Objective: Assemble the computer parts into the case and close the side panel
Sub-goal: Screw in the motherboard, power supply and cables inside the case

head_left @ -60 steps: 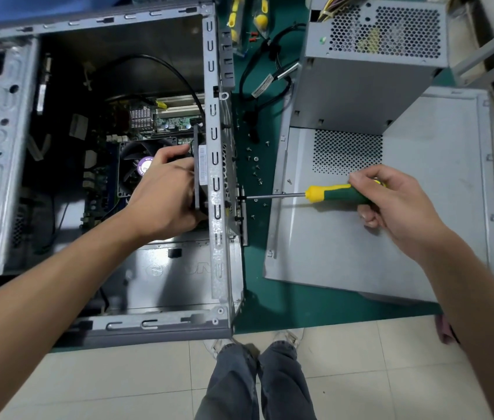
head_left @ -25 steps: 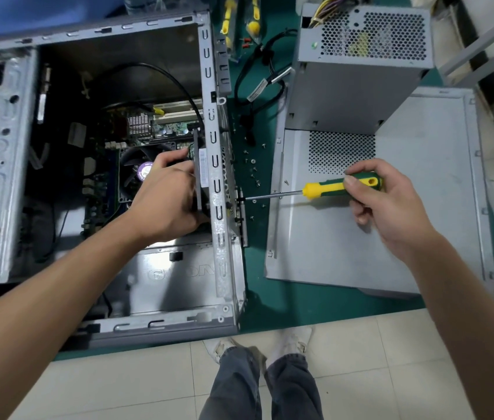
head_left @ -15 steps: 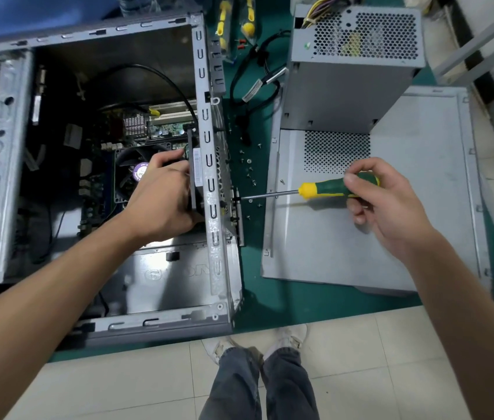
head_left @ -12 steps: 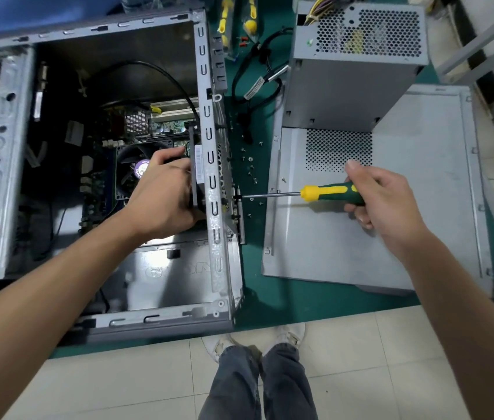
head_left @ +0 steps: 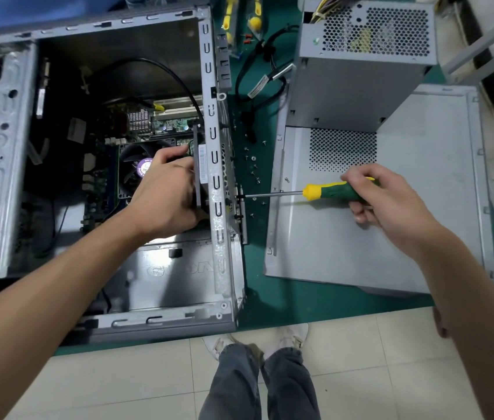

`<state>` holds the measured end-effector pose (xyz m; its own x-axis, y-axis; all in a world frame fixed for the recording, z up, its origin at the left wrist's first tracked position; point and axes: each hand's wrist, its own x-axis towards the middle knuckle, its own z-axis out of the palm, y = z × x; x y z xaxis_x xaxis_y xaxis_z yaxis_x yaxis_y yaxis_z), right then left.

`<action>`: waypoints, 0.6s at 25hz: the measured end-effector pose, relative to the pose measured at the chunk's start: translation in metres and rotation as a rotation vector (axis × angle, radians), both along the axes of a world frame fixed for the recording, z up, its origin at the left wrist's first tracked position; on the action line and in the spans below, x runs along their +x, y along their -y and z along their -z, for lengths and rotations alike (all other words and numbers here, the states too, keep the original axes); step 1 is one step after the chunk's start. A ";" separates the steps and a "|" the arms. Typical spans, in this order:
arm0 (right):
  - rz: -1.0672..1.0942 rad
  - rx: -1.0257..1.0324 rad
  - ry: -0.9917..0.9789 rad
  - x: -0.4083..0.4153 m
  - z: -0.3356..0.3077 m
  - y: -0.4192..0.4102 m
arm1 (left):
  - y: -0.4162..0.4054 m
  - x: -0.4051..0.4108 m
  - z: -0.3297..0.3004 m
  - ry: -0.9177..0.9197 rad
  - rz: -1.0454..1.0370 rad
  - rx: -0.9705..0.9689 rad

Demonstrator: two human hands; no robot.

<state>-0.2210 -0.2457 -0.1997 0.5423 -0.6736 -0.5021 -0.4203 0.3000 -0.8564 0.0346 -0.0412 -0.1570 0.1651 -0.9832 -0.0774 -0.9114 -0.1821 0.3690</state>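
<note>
While the head view looks straight down, the open grey sheet-metal computer case [head_left: 215,165] lies on its side at the left part of the green-topped counter [head_left: 270,298], its near edge close to the counter's front edge. Inside it, against the rear wall, the left hand [head_left: 166,198] grips a black rear case fan [head_left: 198,177], fingers [head_left: 170,154] curled over its frame and pressing it to the wall. From outside, the right hand [head_left: 388,201] wraps its fingers round the green-and-yellow-handled screwdriver [head_left: 327,192], whose thin steel shaft runs level to a screw point on the case's rear wall.

I judge the fan light but easily cracked: hold it by the stiff outer frame, never the blades, and keep it square to the wall so the screw bites straight. The case edges look thin and sharp, so knuckles should stay off them.

Loose small silver screws [head_left: 253,168] lie scattered on the counter just beside the case's rear wall. Further right, the flat grey metal side panel [head_left: 406,231] lies on the counter, reaching toward its right edge; it looks broad, stiff but flexing, best lifted by two opposite edges. A boxy grey perforated power supply [head_left: 364,56] stands on the panel's far end, probably heavy and needing a whole-hand grip under its body, not its wires. Black cables [head_left: 257,68] lie between it and the case.
</note>
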 end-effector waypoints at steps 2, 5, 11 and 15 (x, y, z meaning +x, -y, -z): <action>0.003 0.121 0.143 -0.003 0.001 0.002 | 0.000 0.001 0.001 0.009 -0.003 -0.017; -0.024 0.043 0.185 -0.007 0.001 0.005 | -0.001 0.002 0.001 0.032 0.005 -0.021; -0.082 -0.036 -0.004 0.000 -0.004 0.005 | 0.001 -0.001 -0.002 -0.010 -0.009 -0.054; -0.014 0.172 0.162 -0.004 0.002 0.007 | 0.001 -0.002 -0.001 -0.026 -0.010 -0.067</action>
<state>-0.2253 -0.2529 -0.2013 0.6339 -0.5775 -0.5144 -0.2869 0.4420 -0.8499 0.0327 -0.0417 -0.1561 0.1733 -0.9847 -0.0159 -0.8998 -0.1648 0.4040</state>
